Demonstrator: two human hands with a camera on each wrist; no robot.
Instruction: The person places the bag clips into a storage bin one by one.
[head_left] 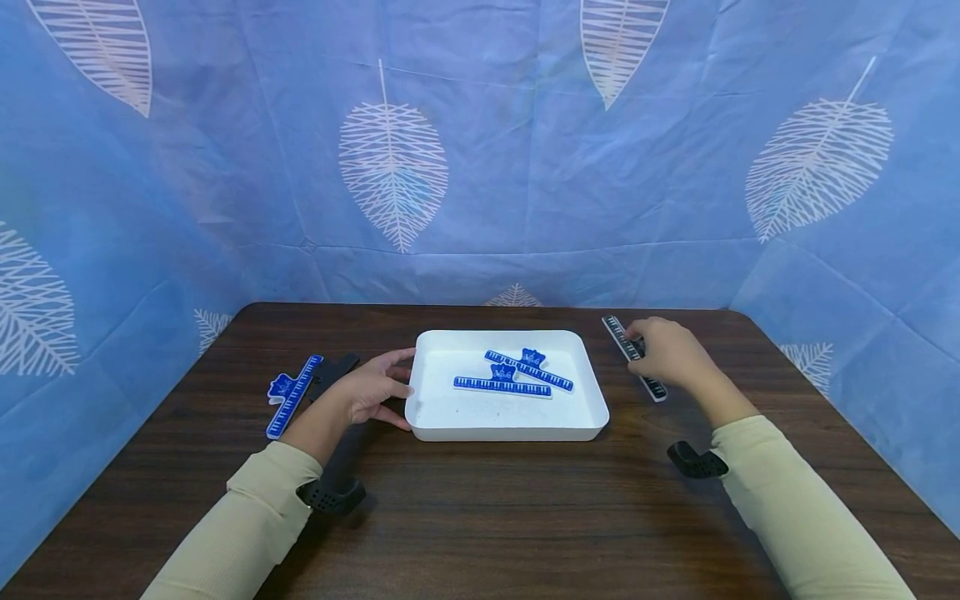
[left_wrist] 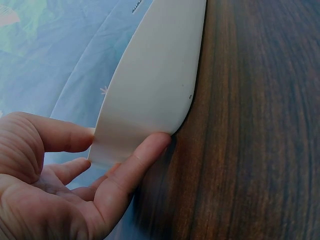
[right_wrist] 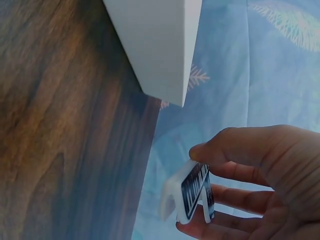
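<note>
My left hand (head_left: 367, 390) rests its fingertips against the left side of a white tray (head_left: 450, 417). In the left wrist view, its fingers (left_wrist: 135, 165) are spread along the tray's outer wall. Two blue ruler-edged clips, one in front (head_left: 502, 387) and one behind (head_left: 528, 368), lie partly overlapping in the tray. To its right, my right hand (head_left: 667, 352) pinches a black ruler-edged clip (head_left: 654, 387) between thumb and fingers. The right wrist view shows this clip (right_wrist: 195, 187) end-on, with a white border; its handle is mostly hidden by the hand.
Left of the tray, another blue ruler-edged clip (head_left: 295, 397) lies beside a black clip (head_left: 333, 372), which my left hand partly covers. The dark wooden table (head_left: 510, 517) meets a blue leaf-patterned cloth (head_left: 510, 167) at the back. Each wrist wears a black camera mount.
</note>
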